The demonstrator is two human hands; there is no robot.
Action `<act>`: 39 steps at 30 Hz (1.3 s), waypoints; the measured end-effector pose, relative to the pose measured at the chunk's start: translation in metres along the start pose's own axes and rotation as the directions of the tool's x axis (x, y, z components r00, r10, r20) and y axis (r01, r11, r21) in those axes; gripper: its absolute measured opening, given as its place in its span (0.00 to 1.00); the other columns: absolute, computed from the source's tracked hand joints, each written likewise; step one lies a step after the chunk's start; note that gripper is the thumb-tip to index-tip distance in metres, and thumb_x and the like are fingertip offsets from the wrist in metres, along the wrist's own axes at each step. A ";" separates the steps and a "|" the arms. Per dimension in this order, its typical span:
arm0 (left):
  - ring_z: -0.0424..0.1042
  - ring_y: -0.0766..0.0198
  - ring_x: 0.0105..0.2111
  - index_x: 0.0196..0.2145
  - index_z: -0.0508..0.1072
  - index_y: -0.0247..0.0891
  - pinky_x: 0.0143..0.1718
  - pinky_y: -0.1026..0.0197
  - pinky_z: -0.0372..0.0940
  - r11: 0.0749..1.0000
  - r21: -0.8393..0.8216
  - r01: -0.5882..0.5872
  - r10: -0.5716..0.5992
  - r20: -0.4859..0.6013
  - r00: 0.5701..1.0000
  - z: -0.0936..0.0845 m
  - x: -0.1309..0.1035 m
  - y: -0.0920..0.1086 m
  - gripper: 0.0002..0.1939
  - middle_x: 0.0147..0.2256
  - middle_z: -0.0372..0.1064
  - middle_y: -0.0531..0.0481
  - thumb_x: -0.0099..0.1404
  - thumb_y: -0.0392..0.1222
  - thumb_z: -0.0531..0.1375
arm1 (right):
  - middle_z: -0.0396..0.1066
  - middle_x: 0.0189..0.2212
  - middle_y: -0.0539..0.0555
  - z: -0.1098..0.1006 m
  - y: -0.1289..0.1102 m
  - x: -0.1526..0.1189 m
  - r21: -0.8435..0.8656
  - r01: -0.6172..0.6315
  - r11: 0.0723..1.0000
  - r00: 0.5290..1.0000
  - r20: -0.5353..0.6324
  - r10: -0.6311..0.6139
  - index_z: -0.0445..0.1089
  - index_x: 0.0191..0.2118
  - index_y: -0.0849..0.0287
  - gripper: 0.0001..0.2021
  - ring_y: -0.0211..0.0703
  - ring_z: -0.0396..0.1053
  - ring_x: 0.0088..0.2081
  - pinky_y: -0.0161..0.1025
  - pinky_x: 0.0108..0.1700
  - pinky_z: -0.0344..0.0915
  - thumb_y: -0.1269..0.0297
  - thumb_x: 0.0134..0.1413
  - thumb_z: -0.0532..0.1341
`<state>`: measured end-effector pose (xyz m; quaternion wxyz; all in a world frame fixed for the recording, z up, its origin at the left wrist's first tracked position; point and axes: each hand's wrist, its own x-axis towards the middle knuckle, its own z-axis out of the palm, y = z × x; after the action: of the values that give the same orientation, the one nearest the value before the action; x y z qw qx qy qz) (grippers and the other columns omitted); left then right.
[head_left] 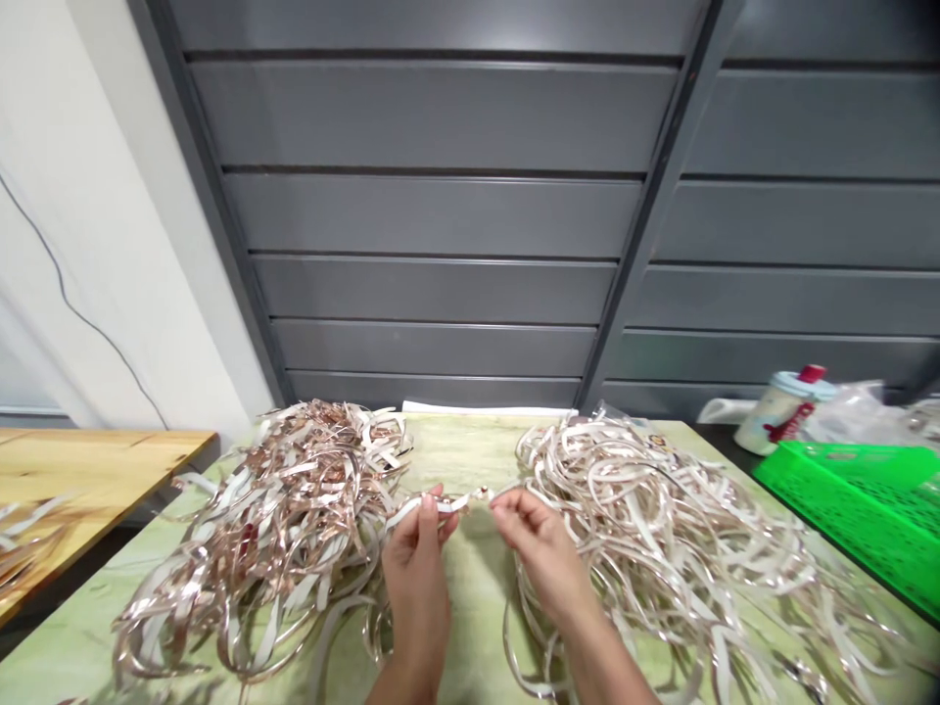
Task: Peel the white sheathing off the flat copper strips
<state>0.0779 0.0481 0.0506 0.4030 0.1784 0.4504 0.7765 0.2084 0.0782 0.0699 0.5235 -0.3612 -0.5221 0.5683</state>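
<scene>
Above the middle of the table, my left hand (420, 560) pinches a narrow white and rose-gold strap (408, 507) between thumb and fingers. A small shiny metal piece (481, 493), perhaps a buckle, shows at the strap's end between my two hands. My right hand (541, 553) has its thumb and forefinger pressed together on a pale end right beside that piece; whether this is the same strap I cannot tell. Left of my hands lies a heap of rose-gold and white straps (294, 509). A second heap of paler straps (646, 509) spreads out to the right.
The pale green tabletop (466, 450) runs back to a grey panelled wall (441, 215). At the right stand a green plastic basket (852, 509) and a lidded cup (778, 411) near clear plastic bags (852, 411). A wooden table (110, 455) is at the left.
</scene>
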 end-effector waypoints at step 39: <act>0.77 0.62 0.37 0.35 0.81 0.34 0.40 0.64 0.72 0.957 -0.165 0.240 -0.208 0.188 0.960 0.001 -0.028 -0.008 0.13 0.38 0.79 0.44 0.54 0.44 0.70 | 0.69 0.21 0.46 0.045 0.009 -0.011 0.391 -0.056 0.919 0.986 -0.126 0.114 0.66 0.27 0.58 0.13 0.33 0.63 0.23 0.28 0.26 0.62 0.57 0.52 0.68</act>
<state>0.0999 0.0287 0.0465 0.5401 0.1527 0.3575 0.7464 0.1656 0.0587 0.0685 0.5960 -0.3139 -0.3441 0.6541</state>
